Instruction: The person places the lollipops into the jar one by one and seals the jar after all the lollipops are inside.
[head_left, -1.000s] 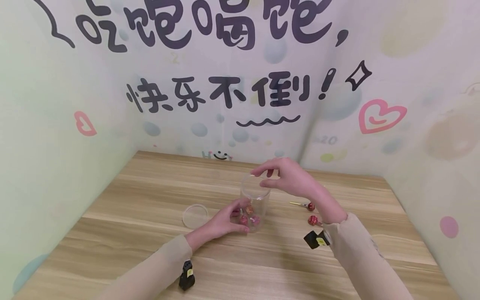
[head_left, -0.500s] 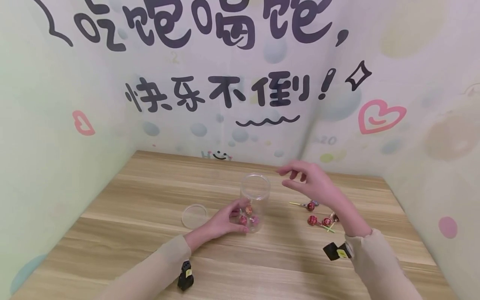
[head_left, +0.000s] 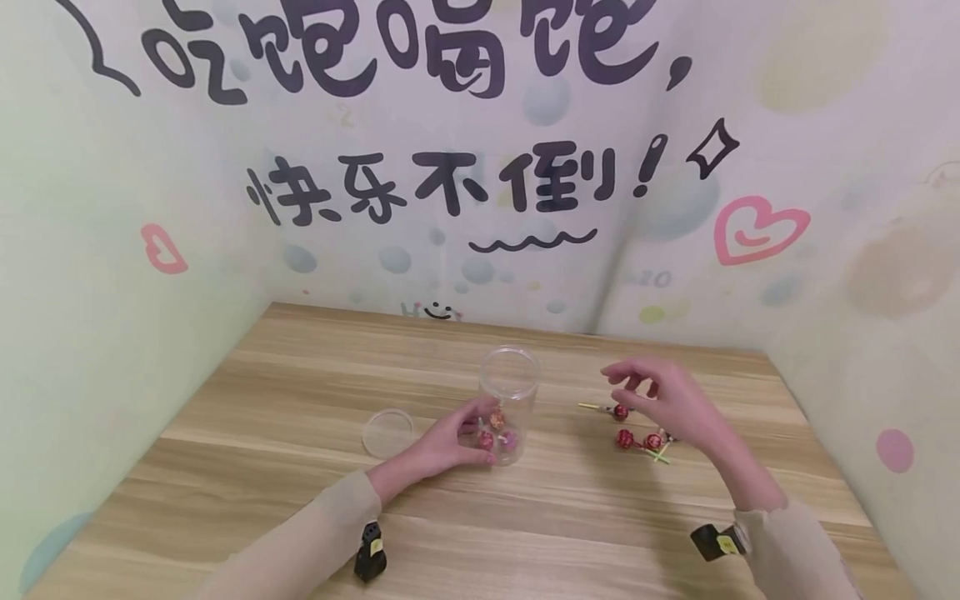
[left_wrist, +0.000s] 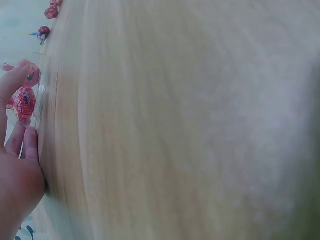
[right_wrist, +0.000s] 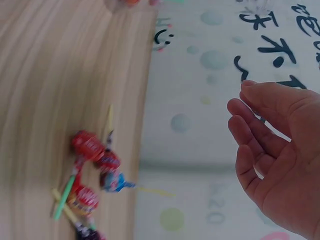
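Observation:
On the table stands a clear plastic jar (head_left: 522,407) without its lid, and my left hand (head_left: 448,443) grips its lower side with thumb and fingers. Inside lie a few wrapped lollipops (head_left: 508,440), red, orange and pink; one orange-red lollipop (left_wrist: 25,104) shows close to the fingers in the left wrist view. My right hand (head_left: 667,400) hovers above the loose lollipops (head_left: 625,439) right of the jar, fingers loosely bent and nothing between them. Seen from the right wrist, several lollipops (right_wrist: 87,145) with red, blue and dark wrappers lie below the hand (right_wrist: 282,145).
A round clear lid (head_left: 388,433) lies flat left of the jar, close to the left forearm. The wooden table (head_left: 300,367) ends at a printed wall (head_left: 360,275) behind, with side walls left and right.
My right hand has moved from over the jar's mouth rightward and down to above the loose lollipops, uncovering more of them. The left hand and jar stay in place.

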